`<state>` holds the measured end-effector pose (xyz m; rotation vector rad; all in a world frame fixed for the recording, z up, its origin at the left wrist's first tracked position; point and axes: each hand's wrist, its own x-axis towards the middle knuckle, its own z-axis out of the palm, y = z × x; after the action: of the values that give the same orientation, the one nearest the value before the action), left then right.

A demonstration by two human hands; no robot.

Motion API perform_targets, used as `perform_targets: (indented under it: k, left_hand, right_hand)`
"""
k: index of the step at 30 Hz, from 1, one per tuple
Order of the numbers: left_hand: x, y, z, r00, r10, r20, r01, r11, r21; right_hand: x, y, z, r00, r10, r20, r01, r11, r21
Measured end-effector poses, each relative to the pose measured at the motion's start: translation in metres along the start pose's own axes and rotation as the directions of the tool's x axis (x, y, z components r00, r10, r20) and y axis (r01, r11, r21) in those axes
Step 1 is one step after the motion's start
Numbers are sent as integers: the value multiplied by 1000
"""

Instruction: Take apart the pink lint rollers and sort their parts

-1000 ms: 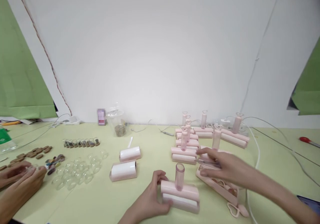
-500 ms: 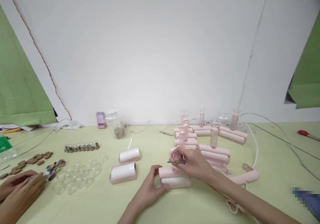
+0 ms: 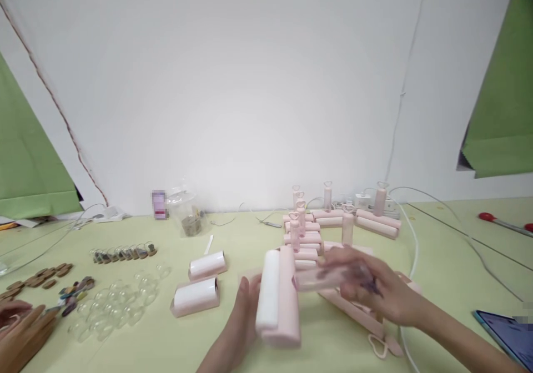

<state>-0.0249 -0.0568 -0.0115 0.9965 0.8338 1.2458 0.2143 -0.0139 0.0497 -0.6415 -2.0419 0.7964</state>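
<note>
Gripping the pink handle (image 3: 307,280) with closed fingers, the right hand (image 3: 370,288) tips the roller (image 3: 288,303) sideways over the table (image 3: 154,348); the left hand (image 3: 242,314) cups behind, seemingly for support, contact unclear. Beyond, other rollers (image 3: 377,225) rest handle-up, presumably for balance.

Green cloth (image 3: 31,156) hangs at the frame's left edge. On the table (image 3: 250,237), clear domes (image 3: 114,306) and brown discs (image 3: 39,278) lie lower left, a clear plastic container (image 3: 186,215) stands left of center, and a red-handled tool (image 3: 487,217) lies far right.
</note>
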Motion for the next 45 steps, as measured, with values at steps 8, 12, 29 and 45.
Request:
perform_targets:
  k: [8,12,29,45]
  left_hand:
    - [11,-25,58,969,-247,16,245,947,-210]
    - [11,-28,44,951,-297,83,306,943,-132]
    - [15,-14,10,958,150,-246,-13,874,485]
    - [8,-23,22,953,286,-104,-71,541,838]
  right_hand:
    - [-34,19,52,805,527,-273,-384,812,439]
    - [-36,33,47,760,645,-80,-448,609,654]
    - [-43,51,42,935,244,256,19,687,-726]
    - [-43,22,47,891,432,137,-390,886,-253]
